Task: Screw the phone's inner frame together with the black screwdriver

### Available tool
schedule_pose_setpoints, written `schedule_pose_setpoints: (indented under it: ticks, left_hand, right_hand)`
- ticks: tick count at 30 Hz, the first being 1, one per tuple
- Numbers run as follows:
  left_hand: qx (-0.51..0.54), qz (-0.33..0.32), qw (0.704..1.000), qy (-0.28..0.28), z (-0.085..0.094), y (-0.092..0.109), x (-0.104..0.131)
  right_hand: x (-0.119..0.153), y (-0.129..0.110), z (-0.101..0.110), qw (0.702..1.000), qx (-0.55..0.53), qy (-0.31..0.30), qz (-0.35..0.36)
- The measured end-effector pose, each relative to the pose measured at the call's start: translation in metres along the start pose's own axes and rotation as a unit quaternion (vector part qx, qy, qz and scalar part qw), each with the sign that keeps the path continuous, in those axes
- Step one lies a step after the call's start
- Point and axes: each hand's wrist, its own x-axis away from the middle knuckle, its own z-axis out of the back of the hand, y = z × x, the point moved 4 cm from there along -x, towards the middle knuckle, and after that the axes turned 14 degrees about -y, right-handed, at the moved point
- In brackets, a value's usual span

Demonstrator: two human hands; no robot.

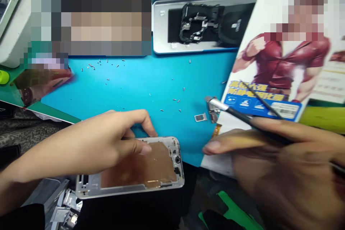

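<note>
At the near edge of the blue work mat, the left hand pinched a stripped phone frame, thumb on its copper-coloured shield and fingers curled over the far rim, seemingly to steady it against the mat's lip. Part of the frame overhung the mat toward the person, so only its upper end had support. The right hand, blurred, was closed around a thin dark tool with a metal tip, held low and slanting leftward; its tip rested by a small metal part and a tiny tray-like piece beside a printed cardboard box. That box leaned over the mat's right side and crowded the right hand's room. Loose screws lay scattered across the mat's middle and upper left, well apart from the frame, leaving an open strip between both hands. Farther back, a silver tray held a black bracket and dark parts, out of the way. Small metal pieces lay below the frame at the lower left.
</note>
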Motion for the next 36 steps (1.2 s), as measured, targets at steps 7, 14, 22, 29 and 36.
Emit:
schedule_pose_setpoints:
  ticks: [7, 14, 22, 29, 36]
  left_hand:
    - [-0.048, -0.022, 0.999, 0.005, -0.009, 0.004, 0.018]
    - [-0.079, -0.02, 0.997, 0.014, -0.036, 0.003, 0.045]
    - [-0.122, -0.069, 0.989, 0.05, -0.057, -0.001, 0.064]
    - [-0.102, -0.083, 0.99, 0.052, -0.071, -0.011, 0.072]
    - [-0.079, -0.094, 0.991, 0.061, -0.078, -0.016, 0.081]
  right_hand:
    - [-0.019, -0.057, -0.019, 0.963, 0.174, -0.164, 0.127]
    - [-0.01, -0.088, -0.039, 0.879, 0.248, -0.364, 0.182]
    - [0.015, -0.104, -0.055, 0.844, 0.315, -0.387, 0.197]
    - [0.035, -0.121, -0.075, 0.746, 0.461, -0.348, 0.331]
    - [0.032, -0.128, -0.056, 0.821, 0.407, -0.303, 0.264]
